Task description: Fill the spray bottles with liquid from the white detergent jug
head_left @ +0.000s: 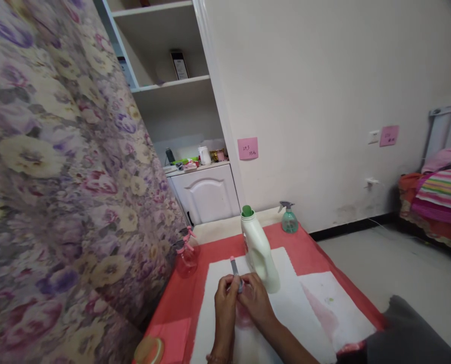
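Observation:
My left hand [226, 296] and my right hand [254, 297] are close together over a white sheet [297, 303], fingers closed around the top of a spray bottle. Its grey trigger head [234, 266], tipped with pink, points away from me between my thumbs. Below my fingers shows the bottle's see-through pinkish body [244, 317], largely covered by my right hand. Just beyond my hands stands a big pale green jug [262, 253] with a handle. Something green [247, 210] sits in its mouth.
Pink-topped spray bottles [187, 258] stand at the table's left edge, and a green spray bottle [289, 221] at the back right. A round tan-topped item [149, 350] is at the near left. A floral curtain [77, 202] hangs along the left. Stained paper [335, 308] lies at right.

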A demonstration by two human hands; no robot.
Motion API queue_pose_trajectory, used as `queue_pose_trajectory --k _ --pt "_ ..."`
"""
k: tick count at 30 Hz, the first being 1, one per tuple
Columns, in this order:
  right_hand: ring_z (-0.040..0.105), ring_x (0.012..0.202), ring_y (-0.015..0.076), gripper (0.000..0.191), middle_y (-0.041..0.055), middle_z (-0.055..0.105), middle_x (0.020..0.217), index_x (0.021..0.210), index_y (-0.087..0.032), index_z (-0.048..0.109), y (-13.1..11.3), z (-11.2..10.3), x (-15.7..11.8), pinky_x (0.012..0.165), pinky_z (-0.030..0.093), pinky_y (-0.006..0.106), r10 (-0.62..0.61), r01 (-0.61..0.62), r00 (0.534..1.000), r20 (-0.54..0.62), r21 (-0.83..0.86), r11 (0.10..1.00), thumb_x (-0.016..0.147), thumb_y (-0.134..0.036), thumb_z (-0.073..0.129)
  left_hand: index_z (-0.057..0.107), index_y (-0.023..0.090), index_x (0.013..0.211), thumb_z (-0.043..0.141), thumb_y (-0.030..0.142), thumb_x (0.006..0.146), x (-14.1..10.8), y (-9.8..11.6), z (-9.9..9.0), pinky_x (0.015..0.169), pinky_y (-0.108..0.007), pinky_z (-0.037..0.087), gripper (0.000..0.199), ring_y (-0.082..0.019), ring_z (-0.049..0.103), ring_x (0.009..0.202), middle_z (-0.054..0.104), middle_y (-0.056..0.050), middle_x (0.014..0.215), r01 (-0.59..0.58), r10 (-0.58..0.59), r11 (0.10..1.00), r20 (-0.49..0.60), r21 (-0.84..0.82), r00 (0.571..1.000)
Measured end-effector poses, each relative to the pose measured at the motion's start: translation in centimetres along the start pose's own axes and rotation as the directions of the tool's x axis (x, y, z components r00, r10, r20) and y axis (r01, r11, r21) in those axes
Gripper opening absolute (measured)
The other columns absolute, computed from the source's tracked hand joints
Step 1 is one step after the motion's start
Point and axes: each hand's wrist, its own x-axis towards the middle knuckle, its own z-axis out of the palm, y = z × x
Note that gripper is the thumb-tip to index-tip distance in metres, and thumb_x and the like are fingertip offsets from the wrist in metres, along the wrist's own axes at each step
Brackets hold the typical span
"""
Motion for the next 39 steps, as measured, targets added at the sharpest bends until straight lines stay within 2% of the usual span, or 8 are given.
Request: queue_pose_trajectory --k 4,11,17,26,33,35,37,39 --pt "0.06 0.108 0.0299 0.065 0.0082 0.063 0.112 0.119 -0.022 0.057 1.9 -0.4 -2.0 0.097 0.048 0.045 0.053 -0.054 0.998 -0.025 -0.036 0.998 0.056 -0.009 0.066 0.072 0.019 0.096 0.059 0.065 0.076 -0.8 -1.2 -1.5 0.092 -0.043 0.051 0.052 -0.028 0.067 0.096 0.075 -0.009 0.099 0.067 -0.064 0.997 0.053 -0.04 0.996" --pt "0.059 0.116 0.0335 0.067 0.0102 0.063 0.123 0.127 -0.026 0.051 6.5 -0.9 -6.2 0.1 0.049 0.048 0.116 -0.117 0.992 -0.039 -0.024 0.993 0.064 -0.024 0.073 0.072 0.02 0.109 0.065 0.065 0.072 -3.1 -6.5 -3.8 0.115 -0.048 0.034 0.059 -0.031 0.057 0.125 0.07 -0.011 0.124 0.197 -0.19 0.977 0.085 -0.086 0.978" --pt "0.06 0.116 0.0345 0.065 0.0114 0.064 0.124 0.13 -0.024 0.052 7.1 -0.9 -6.0 0.099 0.05 0.048 0.123 -0.123 0.992 0.028 0.006 0.992 0.067 -0.028 0.071 0.074 0.019 0.097 0.065 0.07 0.067 -3.3 -7.8 -3.3 0.106 -0.05 0.043 0.06 -0.034 0.065 0.11 0.076 -0.012 0.107 0.159 -0.165 0.983 -0.061 -0.091 0.984" --pt "0.056 0.125 0.0324 0.067 0.0119 0.056 0.14 0.138 -0.026 0.049 7.4 -4.0 -5.5 0.102 0.049 0.046 0.103 -0.126 0.956 0.274 0.067 0.99 0.075 -0.033 0.07 0.07 0.019 0.095 0.063 0.065 0.071 -6.1 -7.2 -3.2 0.094 -0.042 0.049 0.052 -0.03 0.065 0.101 0.073 -0.01 0.101 0.127 -0.128 0.992 -0.045 -0.022 0.991" --pt "0.053 0.129 0.0294 0.068 0.0139 0.054 0.142 0.136 -0.022 0.051 6.7 -5.0 -6.1 0.104 0.047 0.04 0.148 -0.175 0.948 0.281 0.074 0.982 0.073 -0.039 0.065 0.066 0.02 0.085 0.053 0.068 0.077 -6.6 -8.1 -3.9 0.085 -0.038 0.051 0.05 -0.027 0.065 0.091 0.071 -0.008 0.09 0.138 -0.138 0.99 0.007 -0.001 0.99" --pt "0.061 0.117 0.0289 0.061 0.0137 0.062 0.131 0.127 -0.02 0.057 6.5 -5.8 -6.7 0.093 0.053 0.036 0.196 -0.202 0.962 0.192 0.008 0.979 0.069 -0.036 0.067 0.062 0.02 0.079 0.048 0.068 0.079 -6.4 -8.4 -4.5 0.08 -0.036 0.051 0.05 -0.024 0.064 0.084 0.068 -0.006 0.082 0.129 -0.127 0.99 -0.036 0.055 0.991" --pt "0.069 0.085 0.0254 0.042 0.0085 0.072 0.095 0.106 -0.02 0.066 6.7 -7.0 -7.7 0.071 0.055 0.031 0.242 -0.236 0.965 0.096 -0.07 0.969 0.067 -0.035 0.067 0.056 0.021 0.071 0.05 0.065 0.077 -6.1 -8.5 -5.1 0.072 -0.033 0.05 0.045 -0.021 0.06 0.072 0.061 -0.001 0.07 0.118 -0.106 0.983 -0.093 0.138 0.99" --pt "0.055 0.052 0.0182 0.021 -0.0029 0.056 0.057 0.077 -0.022 0.063 7.2 -8.0 -8.9 0.052 0.046 0.027 0.278 -0.275 0.96 0.014 -0.12 0.954 0.063 -0.036 0.069 0.05 0.023 0.066 0.056 0.059 0.075 -5.9 -8.7 -5.5 0.067 -0.031 0.048 0.038 -0.019 0.055 0.065 0.053 0.003 0.063 0.115 -0.093 0.975 -0.121 0.191 0.988"
